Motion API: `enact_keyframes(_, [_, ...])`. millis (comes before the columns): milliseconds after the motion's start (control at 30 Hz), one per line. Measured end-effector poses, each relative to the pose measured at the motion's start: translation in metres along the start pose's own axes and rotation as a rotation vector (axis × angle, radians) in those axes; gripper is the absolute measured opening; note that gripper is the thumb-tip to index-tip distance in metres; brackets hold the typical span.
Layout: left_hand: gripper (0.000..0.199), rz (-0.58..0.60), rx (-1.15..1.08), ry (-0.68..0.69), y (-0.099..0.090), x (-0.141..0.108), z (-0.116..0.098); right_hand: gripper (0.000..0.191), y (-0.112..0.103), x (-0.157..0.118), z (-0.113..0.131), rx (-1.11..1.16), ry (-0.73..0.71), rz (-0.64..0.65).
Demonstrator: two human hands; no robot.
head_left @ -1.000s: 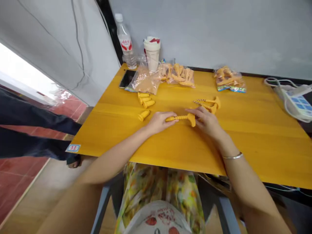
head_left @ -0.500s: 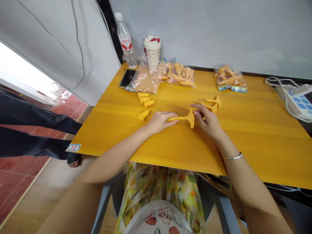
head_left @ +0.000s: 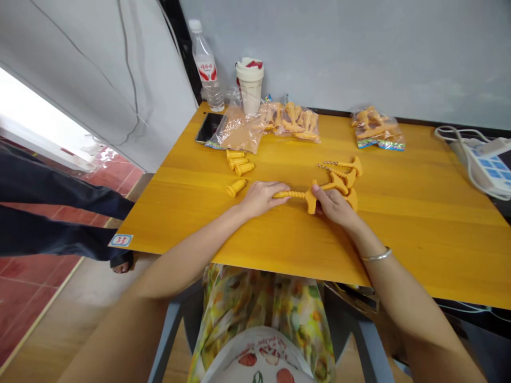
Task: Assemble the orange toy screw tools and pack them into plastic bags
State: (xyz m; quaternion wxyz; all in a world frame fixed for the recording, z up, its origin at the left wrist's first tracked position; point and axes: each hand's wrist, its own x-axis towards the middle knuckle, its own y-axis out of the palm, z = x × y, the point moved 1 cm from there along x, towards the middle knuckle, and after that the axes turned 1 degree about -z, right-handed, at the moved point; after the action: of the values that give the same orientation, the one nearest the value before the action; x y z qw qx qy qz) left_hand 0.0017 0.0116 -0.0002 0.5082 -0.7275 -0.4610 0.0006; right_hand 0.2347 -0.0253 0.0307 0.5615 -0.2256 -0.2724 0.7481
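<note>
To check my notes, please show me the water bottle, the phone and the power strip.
The water bottle (head_left: pixel 207 69): head view, on its red-printed label.
The phone (head_left: pixel 209 127): head view, on its dark screen.
The power strip (head_left: pixel 489 173): head view, on its blue-patterned top.

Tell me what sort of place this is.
Likely a small assembly workspace: orange plastic parts laid out on a yellow table, clear bags filled with them, and a power strip nearby.
</note>
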Motion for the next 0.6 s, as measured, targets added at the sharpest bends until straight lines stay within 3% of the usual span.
enact_keyframes(67, [0.025, -0.001, -0.031, -0.019, 0.001, 0.001, 0.000, 0.069, -0.005, 0.001, -0.002, -0.037, -0.036, -0.117])
enact_keyframes(167, [0.024, -0.016, -0.077, -0.059, 0.002, 0.002, 0.001, 0.045, -0.015, 0.002, -0.004, -0.141, -0.233, -0.292])
enact_keyframes(267, [0.024, -0.028, -0.084, -0.081, 0.001, 0.002, 0.000, 0.041, -0.017, 0.001, -0.003, -0.230, -0.428, -0.209])
enact_keyframes(333, [0.025, -0.020, -0.062, -0.069, 0.001, 0.002, 0.000, 0.040, -0.014, 0.000, -0.002, -0.294, -0.466, -0.155])
enact_keyframes(400, [0.026, -0.008, -0.009, -0.030, 0.001, 0.001, 0.000, 0.042, -0.008, 0.000, -0.001, -0.321, -0.423, -0.158])
enact_keyframes(467, [0.028, -0.004, 0.063, 0.021, 0.001, 0.000, 0.000, 0.056, -0.002, 0.000, 0.000, -0.286, -0.316, -0.155])
enact_keyframes(600, [0.031, 0.011, 0.198, 0.092, 0.003, -0.002, 0.000, 0.072, 0.007, -0.002, 0.007, -0.055, -0.059, -0.021])
